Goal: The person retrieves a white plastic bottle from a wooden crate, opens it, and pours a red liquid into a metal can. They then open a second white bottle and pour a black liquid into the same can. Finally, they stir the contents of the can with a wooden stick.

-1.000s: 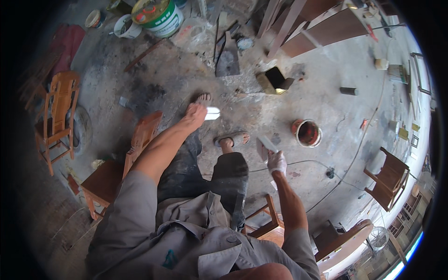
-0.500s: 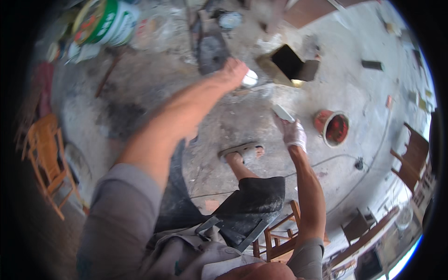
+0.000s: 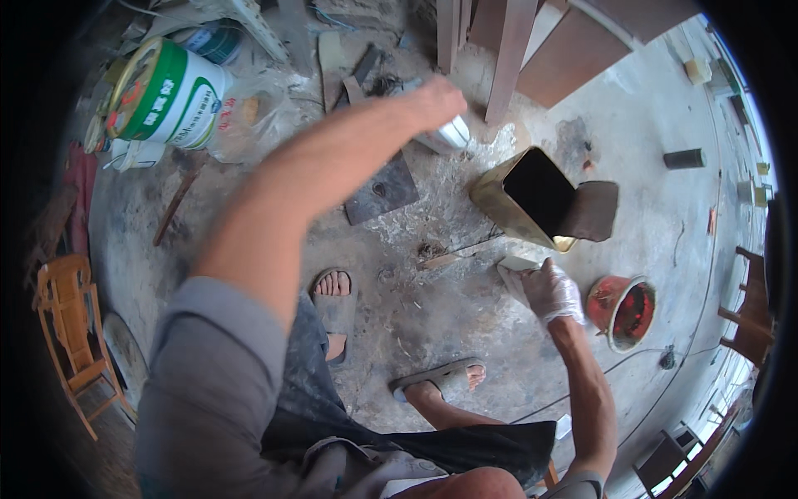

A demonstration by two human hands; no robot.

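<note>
- Floor's far left corner: green-and-white round plastic bucket point(image 3: 179, 96), a crumpled clear plastic bag point(image 3: 253, 125) beside it. Left sleeve well apart; a wide elbow swing might brush the bag.
- Middle of the floor: dark flat metal plate point(image 3: 382, 190), lying beneath the left forearm. The sandalled left foot point(image 3: 335, 303) is near; a step forward could catch the plate's corner.
- Toward the floor's far edge: bare left hand point(image 3: 439, 101), fingers apparently curled over a smooth white rounded object point(image 3: 453, 135). Blurred; cannot tell whether the object touches the floor. A loose grip at full reach could drop it into the grit.
- Right of middle: brass-coloured square metal tin point(image 3: 499, 195), open mouth tilted up. A knock could roll it; contents too dark to tell.
- Just nearer than the tin: right hand point(image 3: 549, 291) in a thin clear glove, narrowed on a pale flat block point(image 3: 521, 263). The tin's bent flap is near; its edge might tear the film.
- Toward the floor's right edge: red round bucket point(image 3: 611, 301) with a pale rim, just beside that wrist. An outward swing could tip it. Black cable point(image 3: 628, 359) nearby, a likely snag for feet.
</note>
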